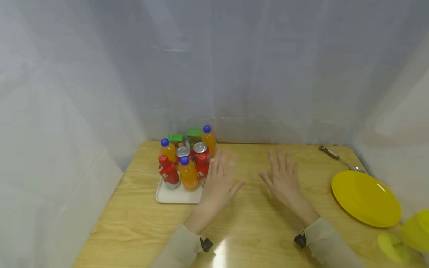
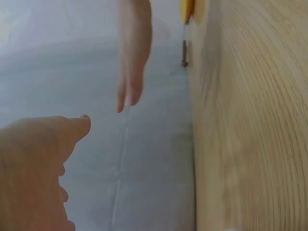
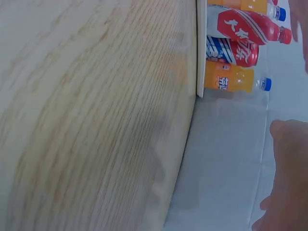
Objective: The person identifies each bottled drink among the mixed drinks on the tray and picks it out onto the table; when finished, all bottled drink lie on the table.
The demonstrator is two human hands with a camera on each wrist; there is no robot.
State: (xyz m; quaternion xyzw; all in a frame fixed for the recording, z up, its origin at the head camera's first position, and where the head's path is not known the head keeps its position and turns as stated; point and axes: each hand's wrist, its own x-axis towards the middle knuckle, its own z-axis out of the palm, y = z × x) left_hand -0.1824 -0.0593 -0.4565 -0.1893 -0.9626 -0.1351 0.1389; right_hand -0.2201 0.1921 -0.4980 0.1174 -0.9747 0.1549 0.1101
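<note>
My left hand (image 1: pixel 219 182) hovers above the table with its fingers straight and spread, just right of a white tray (image 1: pixel 179 197) and partly in front of it. My right hand (image 1: pixel 284 180) is held the same way farther right, palm down and holding nothing. On the tray stand orange drink bottles (image 1: pixel 188 175) with blue caps, red bottles (image 1: pixel 169 173) with red caps, two drink cans (image 1: pixel 200 148) and green-topped cartons (image 1: pixel 194 133) at the back. In the right wrist view an orange bottle (image 3: pixel 228 77) stands at the tray's end, beside a can (image 3: pixel 233 51).
At the right lies a yellow plate (image 1: pixel 366 199), with a wooden-handled metal utensil (image 1: pixel 335 154) behind it. A yellow cup (image 1: pixel 417 230) is cut off at the right edge. Pale sheeting (image 1: pixel 261 74) hangs round the wooden table (image 1: pixel 134 223).
</note>
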